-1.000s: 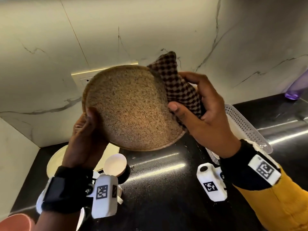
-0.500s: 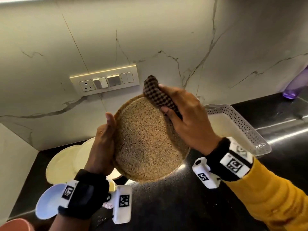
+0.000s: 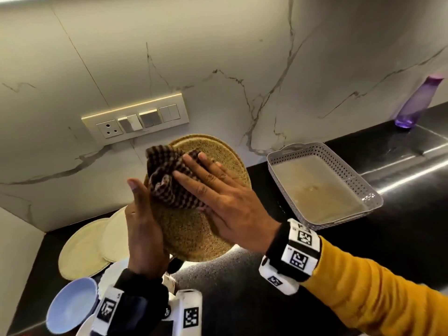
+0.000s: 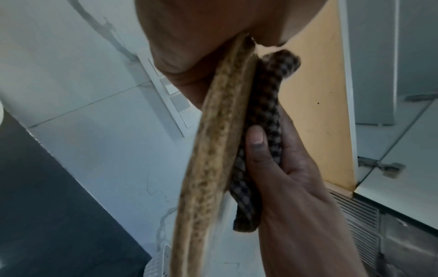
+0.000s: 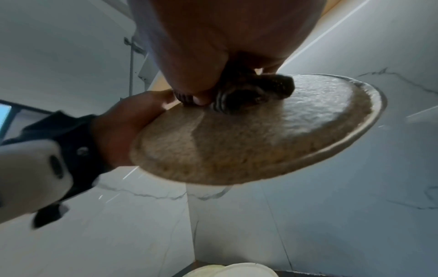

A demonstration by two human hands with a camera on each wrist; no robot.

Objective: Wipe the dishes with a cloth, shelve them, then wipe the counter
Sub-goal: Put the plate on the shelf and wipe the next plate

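A speckled brown plate is held up on edge above the black counter. My left hand grips its left rim, thumb on the near face and fingers hidden behind. My right hand lies flat with straight fingers on a dark checked cloth, pressing it against the plate's upper near face. The left wrist view has the plate edge-on, with the cloth under my right hand's thumb. From the right wrist, the bunched cloth sits on the plate beside my left hand.
Two cream plates and a pale blue bowl lie on the counter at the left, below my hands. A white perforated tray stands to the right, a purple bottle far right. A switch panel is on the marble wall.
My right hand has gone from gripping the bunched cloth at the plate's top rim to lying flat on it. The cloth has slid down and left across the plate's face.
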